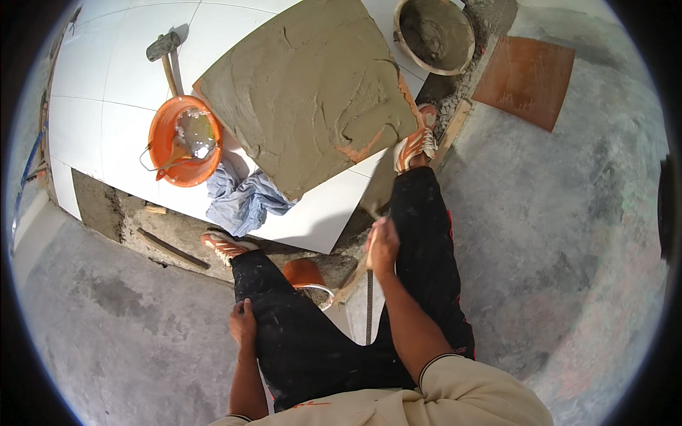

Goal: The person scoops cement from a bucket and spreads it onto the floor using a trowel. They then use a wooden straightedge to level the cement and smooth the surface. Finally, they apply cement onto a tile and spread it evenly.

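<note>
My right hand point(383, 245) is closed around the handle of a notched trowel point(369, 305), in front of my right thigh. The trowel's dark toothed edge points down between my legs; the rest of its blade is hard to make out. My left hand point(243, 323) rests against my left leg near the knee, its fingers partly visible and nothing seen in them. Beyond my feet, a large terracotta slab point(355, 153) lies on white tiles, its top mostly coated in wet grey mortar point(298, 85). Patches of terracotta show along its edges.
An orange bucket point(162, 128) holding water stands left of the slab, by a mallet point(163, 47) and crumpled blue cloth point(249, 202). A mortar bucket point(467, 60) sits far right, near a brown tile point(526, 82). Another orange container point(302, 272) is between my legs.
</note>
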The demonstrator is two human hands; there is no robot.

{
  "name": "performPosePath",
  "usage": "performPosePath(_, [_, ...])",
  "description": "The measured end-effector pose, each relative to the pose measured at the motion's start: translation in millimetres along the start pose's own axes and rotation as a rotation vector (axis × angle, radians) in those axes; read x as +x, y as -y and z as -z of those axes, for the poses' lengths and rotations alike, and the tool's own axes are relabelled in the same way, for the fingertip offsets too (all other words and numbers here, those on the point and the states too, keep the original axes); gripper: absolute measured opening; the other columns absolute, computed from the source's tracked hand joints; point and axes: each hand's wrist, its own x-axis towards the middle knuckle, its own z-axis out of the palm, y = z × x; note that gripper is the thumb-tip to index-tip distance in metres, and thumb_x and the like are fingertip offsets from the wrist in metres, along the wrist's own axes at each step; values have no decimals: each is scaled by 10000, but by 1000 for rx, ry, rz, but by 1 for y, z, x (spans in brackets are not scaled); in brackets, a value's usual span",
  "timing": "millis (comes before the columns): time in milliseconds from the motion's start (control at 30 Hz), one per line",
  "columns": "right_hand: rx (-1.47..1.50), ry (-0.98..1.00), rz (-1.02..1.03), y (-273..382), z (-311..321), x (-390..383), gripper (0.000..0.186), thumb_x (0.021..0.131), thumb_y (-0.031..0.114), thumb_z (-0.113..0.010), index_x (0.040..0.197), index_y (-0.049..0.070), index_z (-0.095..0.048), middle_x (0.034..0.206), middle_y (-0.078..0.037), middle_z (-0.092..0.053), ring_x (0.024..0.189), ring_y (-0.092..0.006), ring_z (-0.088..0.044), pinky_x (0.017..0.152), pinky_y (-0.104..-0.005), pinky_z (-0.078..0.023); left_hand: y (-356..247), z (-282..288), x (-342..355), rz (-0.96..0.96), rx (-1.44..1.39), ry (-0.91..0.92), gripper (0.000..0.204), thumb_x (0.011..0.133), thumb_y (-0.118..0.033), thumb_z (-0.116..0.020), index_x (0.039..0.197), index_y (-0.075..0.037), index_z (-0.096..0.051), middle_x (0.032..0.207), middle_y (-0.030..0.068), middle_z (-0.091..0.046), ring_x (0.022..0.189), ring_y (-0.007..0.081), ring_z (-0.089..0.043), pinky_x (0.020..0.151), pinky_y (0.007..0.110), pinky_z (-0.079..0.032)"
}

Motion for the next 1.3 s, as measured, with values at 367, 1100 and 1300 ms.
performPosePath(367, [-448, 124, 264, -38, -20, -21, 355, 1116, 406, -525, 1019, 80, -628, 675, -56, -548, 574, -213, -576, 572, -379, -497, -1, -1, 1, 0, 38, -3, 544, 1032, -531, -613, 1284, -71, -755, 1267, 223, -740, 1210, 426, -679, 1032, 501, -515])
performPosePath(1100, [-991, 10, 868, 59, -19, -6, 313, 1067, 367, -632, 942, 80, -643, 884, -116, -685, 821, -365, -695, 712, -485, -555, -11, 2, -5, 25, 17, 2, 560, 1033, -529, -610, 1287, -49, -746, 1306, 240, -716, 1237, 433, -660, 1056, 501, -503])
performPosePath(1300, [-959, -390, 921, 140, 21, 76, 357, 1074, 405, -623, 1025, 58, -693, 993, -156, -707, 914, -400, -706, 787, -497, -567, -3, -3, 3, 14, -2, 32, 550, 1040, -531, -600, 1299, -67, -745, 1318, 235, -705, 1252, 428, -648, 1060, 504, -499])
